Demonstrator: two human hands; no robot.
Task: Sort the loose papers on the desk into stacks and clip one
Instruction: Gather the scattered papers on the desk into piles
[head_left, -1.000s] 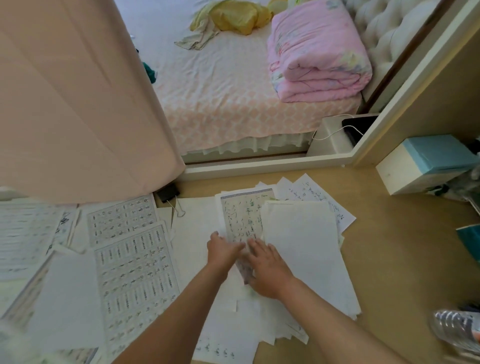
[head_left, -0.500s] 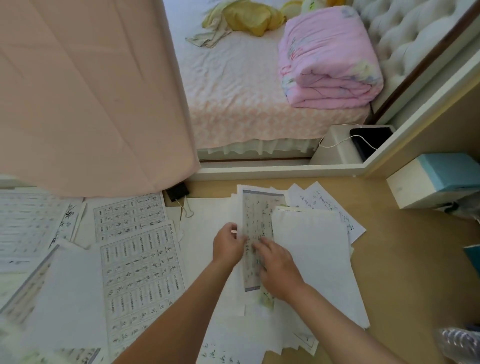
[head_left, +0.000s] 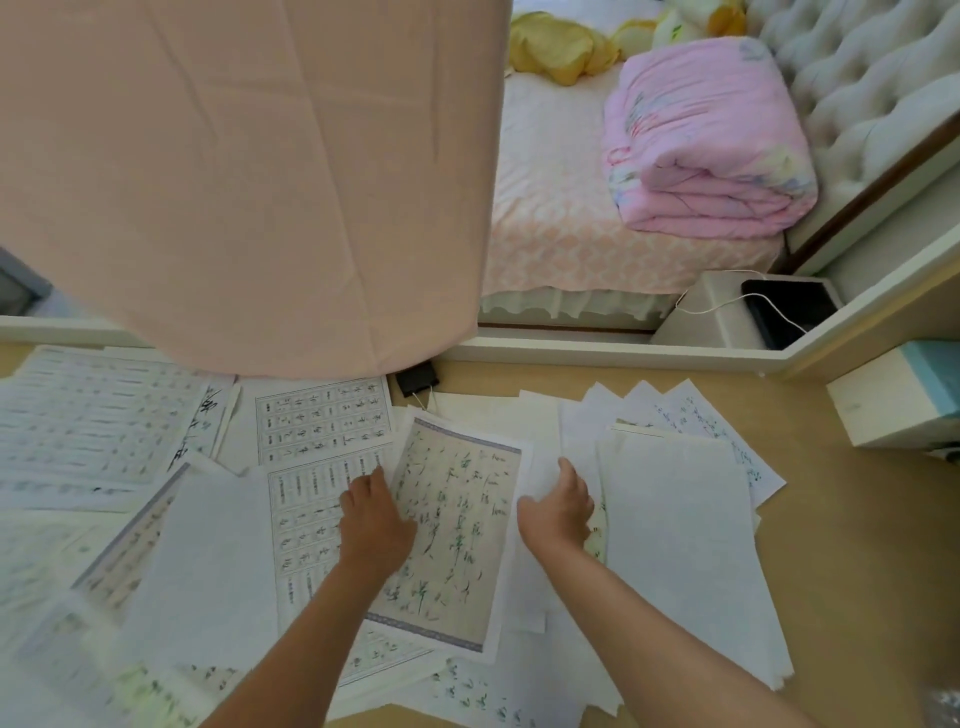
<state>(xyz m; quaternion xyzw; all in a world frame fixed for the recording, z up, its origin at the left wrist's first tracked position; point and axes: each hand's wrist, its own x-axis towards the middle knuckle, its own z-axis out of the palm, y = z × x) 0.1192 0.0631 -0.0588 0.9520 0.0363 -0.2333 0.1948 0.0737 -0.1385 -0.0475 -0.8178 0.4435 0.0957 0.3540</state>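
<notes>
Home bedroom — bed (head_left: 571, 218), folded quilt (head_left: 706, 140)

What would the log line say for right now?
step: sorting papers | left hand: flat on calligraphy sheet | right hand: open, beside blank stack | binder clip: untouched, at desk's far edge

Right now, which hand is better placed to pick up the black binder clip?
Left. The left hand lies below the black binder clip; the right hand sits further right, at the blank stack.

left hand (head_left: 375, 525) on calligraphy sheet (head_left: 457, 525) | right hand (head_left: 558, 512) perhaps lifting blank sheets (head_left: 680, 545)
</notes>
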